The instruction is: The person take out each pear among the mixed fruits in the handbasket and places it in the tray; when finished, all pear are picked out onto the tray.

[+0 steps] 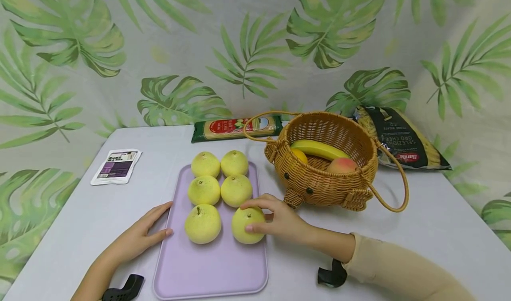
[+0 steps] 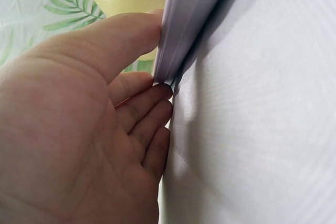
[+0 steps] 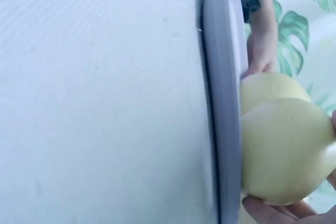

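On a lilac tray (image 1: 211, 272), several round yellow pears stand in two columns. The front right pear (image 1: 244, 230) is in my right hand (image 1: 288, 221), with the thumb on its near side and the index finger over its top. In the right wrist view the same pear (image 3: 286, 150) sits against the tray, with another pear (image 3: 268, 85) behind it. My left hand (image 1: 137, 236) rests at the tray's left edge, its thumb and fingertips touching the rim. The left wrist view has the thumb on the tray wall (image 2: 176, 30) and the other fingers lightly bent beneath.
A wicker basket (image 1: 333, 185) holding a banana (image 1: 319, 149), a peach (image 1: 342, 165) and an orange fruit (image 1: 299, 155) stands right of the tray. Behind are a spaghetti pack (image 1: 235, 128) and a black pasta bag (image 1: 403, 139). A white-and-purple packet (image 1: 116, 166) lies left.
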Motion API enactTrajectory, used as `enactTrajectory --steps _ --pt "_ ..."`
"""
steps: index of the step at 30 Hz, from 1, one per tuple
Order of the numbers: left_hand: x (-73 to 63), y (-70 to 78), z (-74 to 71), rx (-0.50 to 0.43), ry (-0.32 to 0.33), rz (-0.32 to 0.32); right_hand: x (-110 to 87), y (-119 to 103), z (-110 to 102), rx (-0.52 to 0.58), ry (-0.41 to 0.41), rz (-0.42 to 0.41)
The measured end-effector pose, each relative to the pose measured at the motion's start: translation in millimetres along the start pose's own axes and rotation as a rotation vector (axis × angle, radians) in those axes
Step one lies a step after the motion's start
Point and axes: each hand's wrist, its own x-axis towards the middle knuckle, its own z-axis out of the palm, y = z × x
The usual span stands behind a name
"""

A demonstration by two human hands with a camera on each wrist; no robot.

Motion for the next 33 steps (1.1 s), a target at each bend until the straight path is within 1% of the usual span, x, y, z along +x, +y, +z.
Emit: enactTrajectory --steps 3,5,8,10,12,14,19,22,25,28,31,33 --pt "0.0 0.8 0.1 0.000 0.003 0.006 1.6 0 5 -0.063 -0.019 0.017" --pt "0.4 1.1 0.0 -0.002 0.003 0.004 2.6 -2 4 -0.091 -0.049 0.039" --pt "0.9 1.6 -0.3 -0.013 -0.002 0.007 3.1 -4 -1 -0.101 -0.121 0.076" --pt "1.1 1.6 -0.6 -0.018 -0.004 0.006 2.7 -5 -4 -0.100 -0.165 0.087" --pt "0.8 1.8 -0.9 -0.023 -0.007 0.007 2.5 -4 -4 -0.088 -0.184 0.082" --pt "0.2 2.2 -1.3 -0.016 -0.008 0.001 2.7 -3 -2 -0.095 -0.174 0.060" --pt "-0.8 2.1 -1.9 -0.010 -0.011 -0.004 3.8 -3 9 -0.173 -0.112 0.005" --pt "-0.2 1.3 -2.0 -0.017 -0.014 -0.001 4.9 -4 14 -0.205 -0.079 -0.008" --pt "0.7 0.7 -2.4 -0.013 -0.018 -0.005 5.4 -4 16 -0.217 -0.071 -0.003" --pt "1.9 2.8 -3.0 -0.005 -0.027 -0.013 3.3 -6 12 -0.235 -0.074 0.015" --pt "3.7 8.8 -5.2 0.024 -0.020 -0.010 -1.4 -12 0 -0.248 -0.052 -0.023" --pt "5.5 15.8 -8.5 0.062 -0.004 0.001 -6.2 -19 -13 -0.277 -0.003 -0.078"
